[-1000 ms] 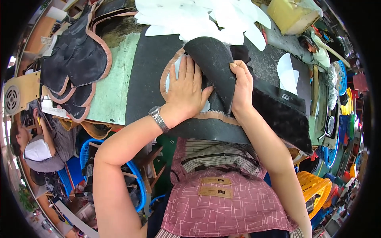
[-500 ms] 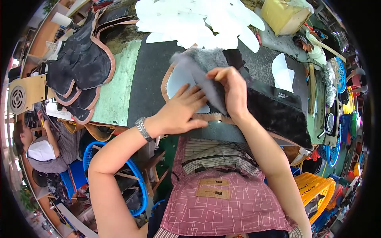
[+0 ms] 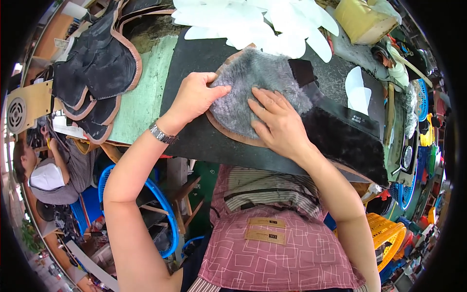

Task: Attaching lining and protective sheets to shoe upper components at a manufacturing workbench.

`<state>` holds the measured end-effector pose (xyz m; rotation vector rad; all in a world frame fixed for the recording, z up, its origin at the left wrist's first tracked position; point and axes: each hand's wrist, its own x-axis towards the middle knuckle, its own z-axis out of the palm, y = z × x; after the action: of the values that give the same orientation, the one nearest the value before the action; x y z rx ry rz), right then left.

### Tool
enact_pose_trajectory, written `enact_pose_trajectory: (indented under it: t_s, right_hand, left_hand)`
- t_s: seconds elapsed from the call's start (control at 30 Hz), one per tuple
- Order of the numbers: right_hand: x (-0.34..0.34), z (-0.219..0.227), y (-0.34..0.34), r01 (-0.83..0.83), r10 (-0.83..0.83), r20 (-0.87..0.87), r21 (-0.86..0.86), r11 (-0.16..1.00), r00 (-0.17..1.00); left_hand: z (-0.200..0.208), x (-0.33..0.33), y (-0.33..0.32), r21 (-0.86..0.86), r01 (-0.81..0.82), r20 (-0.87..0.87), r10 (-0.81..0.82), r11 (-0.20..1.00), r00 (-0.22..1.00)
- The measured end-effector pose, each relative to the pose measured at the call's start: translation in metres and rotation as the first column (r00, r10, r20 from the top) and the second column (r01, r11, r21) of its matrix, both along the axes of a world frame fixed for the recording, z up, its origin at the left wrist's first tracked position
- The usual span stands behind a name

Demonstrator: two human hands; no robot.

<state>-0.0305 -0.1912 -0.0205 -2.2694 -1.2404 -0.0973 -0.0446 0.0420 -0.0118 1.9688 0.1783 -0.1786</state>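
Observation:
A grey fur lining piece [image 3: 243, 73] lies fluffy side up on the dark work mat, over a boot upper with a tan edge [image 3: 228, 134]. At its left rim my left hand [image 3: 194, 95] pinches the edge between thumb and fingers. My right hand [image 3: 277, 121] rests on the fur's lower right part, fingers stretched and slightly spread. A black fur shaft part [image 3: 345, 138] of the same upper extends right, with a dark strap-like flap [image 3: 302, 72] near the top. The pale insert is hidden beneath the grey fur.
White insert sheets [image 3: 253, 22] are heaped at the back, with a few more [image 3: 357, 87] at right. Several dark uppers [image 3: 104, 65] are stacked at left. A yellow block [image 3: 362, 19] stands far right. A blue basket [image 3: 170, 228] sits below the bench; a person [image 3: 48, 170] works at left.
The grey fur, lifted and folded back before, now lies flat over the pale insert. My left hand has moved from the insert to the fur's left edge; my right hand has let go and flattened.

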Motion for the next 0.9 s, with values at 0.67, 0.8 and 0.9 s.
enact_pose_trajectory:
  t_s: [0.67,0.8,0.9]
  right_hand:
    - [-0.010,0.018,-0.025,-0.322,0.314,-0.076,-0.282,0.904,0.946]
    - [-0.013,0.017,-0.029,-0.400,0.383,-0.117,-0.235,0.886,0.916]
    - [-0.012,0.017,-0.030,-0.359,0.350,-0.088,-0.114,0.926,0.933]
  left_hand:
    - [-0.014,0.033,-0.060,0.769,-0.046,0.537,-0.606,0.638,0.587]
    - [-0.014,0.035,-0.055,0.695,0.089,0.516,-0.581,0.713,0.630]
    - [-0.012,0.064,-0.049,0.761,-0.073,0.542,-0.570,0.645,0.617]
